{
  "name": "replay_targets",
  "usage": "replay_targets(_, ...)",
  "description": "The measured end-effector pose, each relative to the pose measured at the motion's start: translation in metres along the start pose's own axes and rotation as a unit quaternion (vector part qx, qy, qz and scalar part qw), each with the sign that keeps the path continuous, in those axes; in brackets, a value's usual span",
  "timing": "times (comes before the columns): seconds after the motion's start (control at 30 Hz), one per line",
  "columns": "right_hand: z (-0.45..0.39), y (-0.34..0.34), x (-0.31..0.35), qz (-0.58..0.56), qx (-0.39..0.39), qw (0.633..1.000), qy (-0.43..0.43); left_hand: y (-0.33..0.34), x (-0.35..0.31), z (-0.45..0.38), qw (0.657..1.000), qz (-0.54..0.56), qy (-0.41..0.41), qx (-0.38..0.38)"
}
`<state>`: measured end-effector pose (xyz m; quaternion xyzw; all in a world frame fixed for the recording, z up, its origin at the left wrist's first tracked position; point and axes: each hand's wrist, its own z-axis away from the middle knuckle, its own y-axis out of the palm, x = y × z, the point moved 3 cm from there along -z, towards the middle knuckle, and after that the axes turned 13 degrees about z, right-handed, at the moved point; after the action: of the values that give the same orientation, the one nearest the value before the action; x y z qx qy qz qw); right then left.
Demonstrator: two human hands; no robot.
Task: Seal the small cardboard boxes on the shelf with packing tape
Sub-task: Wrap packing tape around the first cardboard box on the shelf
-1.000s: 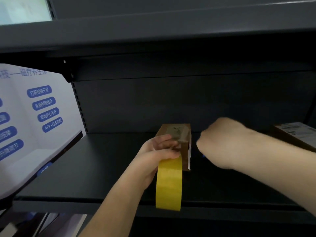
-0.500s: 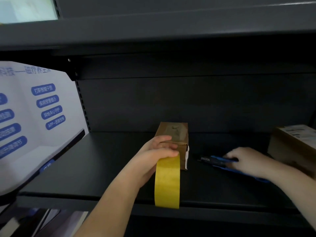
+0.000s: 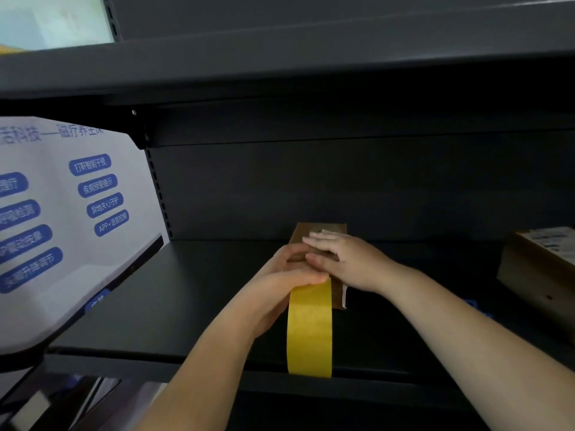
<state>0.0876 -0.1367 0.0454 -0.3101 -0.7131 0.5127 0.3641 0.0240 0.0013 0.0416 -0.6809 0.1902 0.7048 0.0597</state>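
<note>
Left hand (image 3: 292, 275) grips the yellow tape roll (image 3: 309, 329) at 6 o'clock of the small box (image 3: 320, 233), mid-shelf (image 3: 186, 293). Right hand (image 3: 345, 262) lies flat on the box top, fingers straight. Advice: keep the strip taut, press outward along the seam; second box (image 3: 538, 269) waits at 3 o'clock.

Left arm: your forearm reaches up from the lower edge, angled to the right.
Left hand (image 3: 289, 275): your fingers are curled over, thumb lying across the top, gripping at the top of the tape roll (image 3: 309, 328).
Right arm: your forearm comes in from the lower right.
Right hand (image 3: 345, 259): your fingers lie straight and flat, palm down, just beside your left.
</note>
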Motion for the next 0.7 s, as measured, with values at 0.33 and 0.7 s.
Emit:
replay_targets(0.33,-0.007,-0.011,0.000,0.016,0.043,0.999,0.000,-0.001,0.003,0.001,1.000,-0.002,-0.025,-0.011)
replay_targets(0.7,-0.006,-0.007,-0.002,0.018,0.042,0.999,0.004,-0.006,0.003,-0.004,0.999,-0.012,-0.018,-0.042)
